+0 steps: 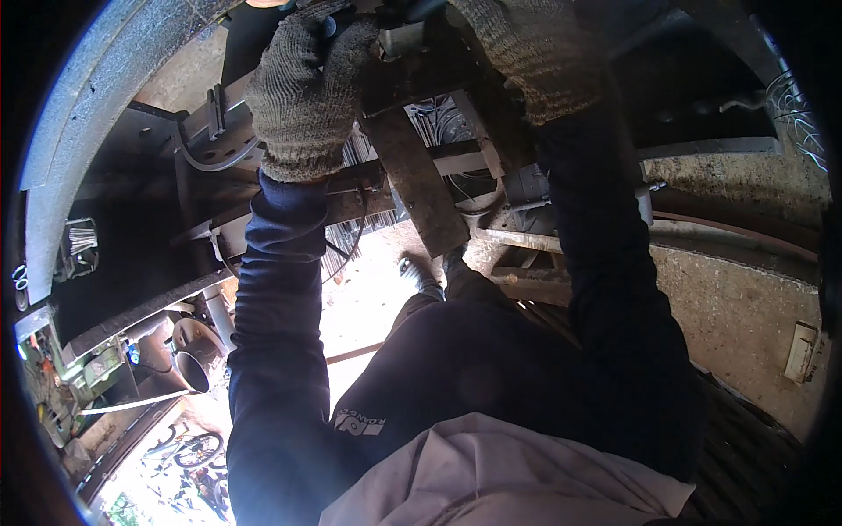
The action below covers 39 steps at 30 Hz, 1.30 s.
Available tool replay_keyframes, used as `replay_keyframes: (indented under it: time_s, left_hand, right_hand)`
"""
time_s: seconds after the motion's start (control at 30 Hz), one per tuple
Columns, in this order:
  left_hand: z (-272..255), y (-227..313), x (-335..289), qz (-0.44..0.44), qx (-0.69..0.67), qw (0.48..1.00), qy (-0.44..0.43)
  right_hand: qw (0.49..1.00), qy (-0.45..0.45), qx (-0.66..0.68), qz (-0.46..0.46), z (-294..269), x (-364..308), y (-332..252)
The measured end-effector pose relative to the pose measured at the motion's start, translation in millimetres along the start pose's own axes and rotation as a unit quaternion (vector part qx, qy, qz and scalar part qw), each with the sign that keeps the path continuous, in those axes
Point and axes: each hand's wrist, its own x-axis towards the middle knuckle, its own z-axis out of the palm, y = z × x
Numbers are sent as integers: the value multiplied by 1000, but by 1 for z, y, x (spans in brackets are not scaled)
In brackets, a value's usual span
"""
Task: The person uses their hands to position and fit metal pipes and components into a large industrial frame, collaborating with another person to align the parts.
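My left hand (307, 96), in a grey-brown knitted glove, is raised at the top of the head view. Its fingers curl close to a small round grey piece (329, 27); what they close on is too dark to make out. Just right of its thumb sits a short light metal piece (403, 41) on a dark metal machine part (430, 74). My right hand (544, 57), in a matching glove, reaches over the right side of this part, its fingertips cut off or lost in shadow. Between my forearms a worn flat bar (415, 180) slants downward.
A crossing metal beam (456, 160) and a hanging dark cable (361, 219) lie below my hands. A bundle of thin rods shows behind them. Left is a dark tabletop (132, 254); right, a stained wall (737, 307) with a switch plate (799, 352). Far lower left stands a bicycle (199, 449).
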Motion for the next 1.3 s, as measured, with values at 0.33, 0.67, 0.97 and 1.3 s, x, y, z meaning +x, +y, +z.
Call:
replay_keyframes:
  time_s: [0.33,0.67,0.97,1.3]
  left_hand:
    - [2,2,2,-42,11,999,3]
    - [3,1,5,9,-31,999,12]
    - [4,-1,3,-2,-32,999,10]
    - [4,2,1,-23,-49,998,17]
  right_hand:
    - [999,-16,-38,-9,-2,1,-1]
    - [1000,-27,-8,7,-2,1,-3]
    - [999,-37,-15,-2,-6,5,-5]
    - [997,-64,-41,-18,-13,6,-3]
